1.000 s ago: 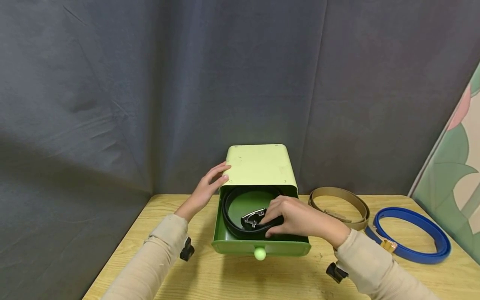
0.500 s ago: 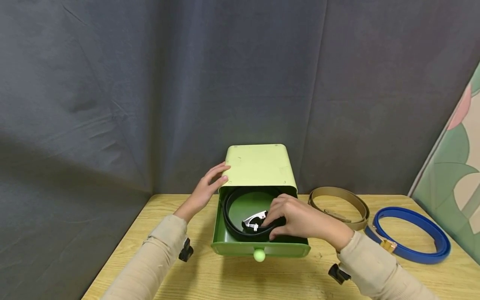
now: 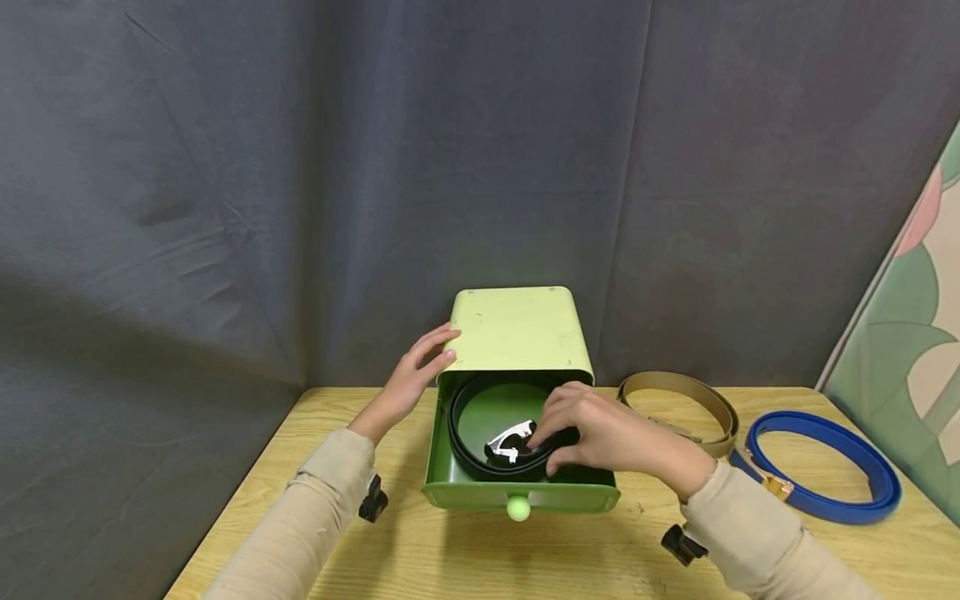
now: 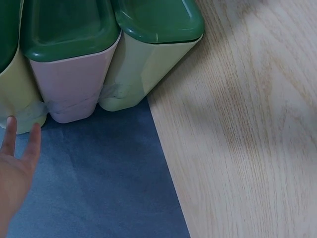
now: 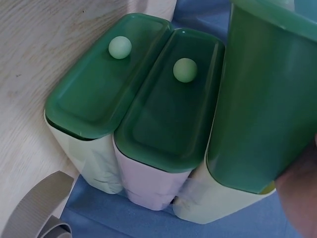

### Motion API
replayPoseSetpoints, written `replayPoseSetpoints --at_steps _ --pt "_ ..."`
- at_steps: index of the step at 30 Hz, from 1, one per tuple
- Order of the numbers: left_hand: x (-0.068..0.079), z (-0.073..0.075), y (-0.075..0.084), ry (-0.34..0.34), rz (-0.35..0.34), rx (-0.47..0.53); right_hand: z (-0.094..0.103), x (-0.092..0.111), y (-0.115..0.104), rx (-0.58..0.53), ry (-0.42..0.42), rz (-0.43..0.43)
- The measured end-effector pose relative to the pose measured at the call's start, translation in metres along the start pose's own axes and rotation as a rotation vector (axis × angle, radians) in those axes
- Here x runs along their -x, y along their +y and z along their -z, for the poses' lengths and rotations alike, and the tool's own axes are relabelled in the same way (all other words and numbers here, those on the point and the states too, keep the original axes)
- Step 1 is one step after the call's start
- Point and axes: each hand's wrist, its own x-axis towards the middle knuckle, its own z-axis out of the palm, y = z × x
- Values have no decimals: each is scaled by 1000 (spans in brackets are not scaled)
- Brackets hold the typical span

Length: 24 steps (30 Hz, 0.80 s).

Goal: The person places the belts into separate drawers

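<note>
A coiled black belt (image 3: pixel 480 468) with a silver buckle (image 3: pixel 510 439) lies inside a green drawer (image 3: pixel 562 500), pulled well out of its light green cabinet (image 3: pixel 517 329). My right hand (image 3: pixel 596 429) reaches into the drawer and pinches the belt's strap just right of the buckle; the hand covers part of the coil. Fairly straight fingers of my left hand (image 3: pixel 412 375) rest against the cabinet's upper left edge. In the left wrist view that hand (image 4: pixel 17 168) touches a yellow casing (image 4: pixel 25 96). The right wrist view shows only a blurred edge of my right hand (image 5: pixel 299 198).
To the right on the wooden table (image 3: pixel 345 550) lie a coiled tan belt (image 3: pixel 727 421) and a coiled blue belt (image 3: pixel 885 483) with a gold buckle. Two closed drawers (image 5: pixel 111 94) with round knobs sit beside the pulled-out one. A dark grey curtain (image 3: pixel 480 167) hangs behind.
My right hand has shifted slightly right, and the black belt's coil has moved a little right with it. The buckle has tilted and catches more light. My left hand stays put.
</note>
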Motion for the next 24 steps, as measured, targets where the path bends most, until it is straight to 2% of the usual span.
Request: replayPoseSetpoints --at_steps 8,24 --pt "1 1 0 1 18 -1 3 9 -2 -29 82 23" --pt "1 1 0 0 23 -1 1 19 -3 -32 146 34"
